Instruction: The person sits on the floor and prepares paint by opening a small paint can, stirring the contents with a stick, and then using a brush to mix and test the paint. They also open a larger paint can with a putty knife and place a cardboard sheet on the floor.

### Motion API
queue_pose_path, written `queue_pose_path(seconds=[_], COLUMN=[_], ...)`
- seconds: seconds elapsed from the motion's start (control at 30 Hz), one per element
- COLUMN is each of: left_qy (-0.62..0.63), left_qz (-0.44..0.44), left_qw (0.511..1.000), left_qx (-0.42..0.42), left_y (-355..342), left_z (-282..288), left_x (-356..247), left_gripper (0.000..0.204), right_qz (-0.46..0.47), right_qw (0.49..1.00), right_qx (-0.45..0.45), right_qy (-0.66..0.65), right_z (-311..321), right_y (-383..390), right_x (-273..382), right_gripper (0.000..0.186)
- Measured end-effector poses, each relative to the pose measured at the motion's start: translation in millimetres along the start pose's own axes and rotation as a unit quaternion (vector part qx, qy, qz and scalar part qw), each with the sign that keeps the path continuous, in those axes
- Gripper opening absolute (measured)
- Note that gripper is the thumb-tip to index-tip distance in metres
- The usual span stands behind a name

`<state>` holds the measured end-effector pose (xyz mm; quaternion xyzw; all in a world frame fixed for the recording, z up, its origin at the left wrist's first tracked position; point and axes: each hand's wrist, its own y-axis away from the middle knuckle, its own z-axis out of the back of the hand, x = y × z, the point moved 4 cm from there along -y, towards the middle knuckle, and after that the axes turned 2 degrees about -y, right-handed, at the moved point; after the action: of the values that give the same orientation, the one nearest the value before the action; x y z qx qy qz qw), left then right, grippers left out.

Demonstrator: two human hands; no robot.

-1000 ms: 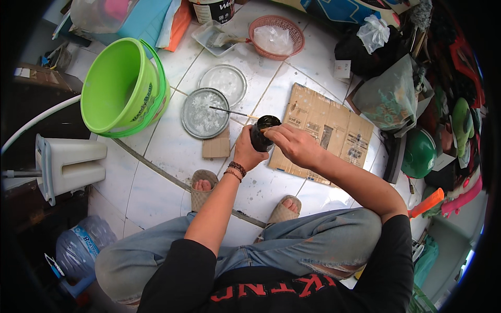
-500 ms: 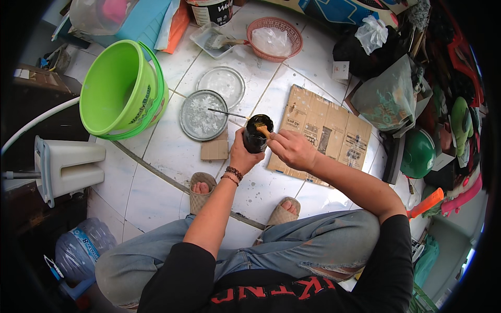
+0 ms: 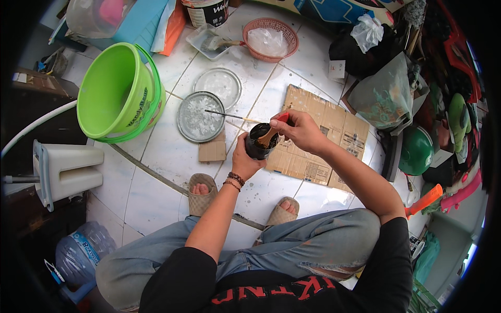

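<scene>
My left hand (image 3: 243, 159) is wrapped round a dark cylindrical container (image 3: 259, 149), which has dark contents. My right hand (image 3: 301, 131) pinches the red-tipped end of a wooden tool (image 3: 269, 136) that dips into that container; its lower end is hidden inside. Behind the container a thin dark stick (image 3: 225, 114) with a pale tip lies across a round grey lid (image 3: 198, 125). A second round lid (image 3: 214, 81) overlaps behind it, and a small cardboard piece (image 3: 212, 152) shows under the front lid. A flattened cardboard sheet (image 3: 339, 156) lies on the floor to the right.
A green bucket (image 3: 115, 88) and white plastic bin (image 3: 68, 169) stand left. A tray with brush (image 3: 206, 44), pink basket (image 3: 271, 24) and black tub (image 3: 203, 14) are behind. A water bottle (image 3: 78, 250) sits lower left. Bags, a green helmet-like object (image 3: 415, 151) and clutter crowd the right.
My right hand has risen and turned, showing the tool's red end and more of its wooden part above the container. The container in my left hand has moved slightly down.
</scene>
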<state>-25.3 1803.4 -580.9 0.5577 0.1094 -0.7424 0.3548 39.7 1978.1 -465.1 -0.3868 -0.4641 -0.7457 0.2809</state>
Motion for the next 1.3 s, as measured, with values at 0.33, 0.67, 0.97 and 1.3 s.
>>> queue_pose_path(seconds=[0.33,0.67,0.97,1.3], left_qy=[0.001,-0.031,-0.033,-0.017], left_qz=[-0.012,-0.035,-0.028,-0.025], left_qw=[1.000,0.999,0.999,1.000], left_qx=[-0.004,0.000,-0.002,-0.008], left_y=[-1,-8,-8,-7], left_z=[2,1,-4,-5], left_x=[3,-1,-3,-6], left_gripper=[0.088,0.090,0.091,0.090], right_qz=[0.046,0.094,0.090,-0.002], right_qw=[0.997,0.992,0.990,0.995], right_qx=[-0.067,-0.065,-0.084,-0.072], right_qy=[0.002,0.057,0.066,-0.076], right_z=[5,11,13,30], right_y=[4,17,26,20], right_x=[-4,18,21,1], right_gripper=[0.028,0.026,0.026,0.025])
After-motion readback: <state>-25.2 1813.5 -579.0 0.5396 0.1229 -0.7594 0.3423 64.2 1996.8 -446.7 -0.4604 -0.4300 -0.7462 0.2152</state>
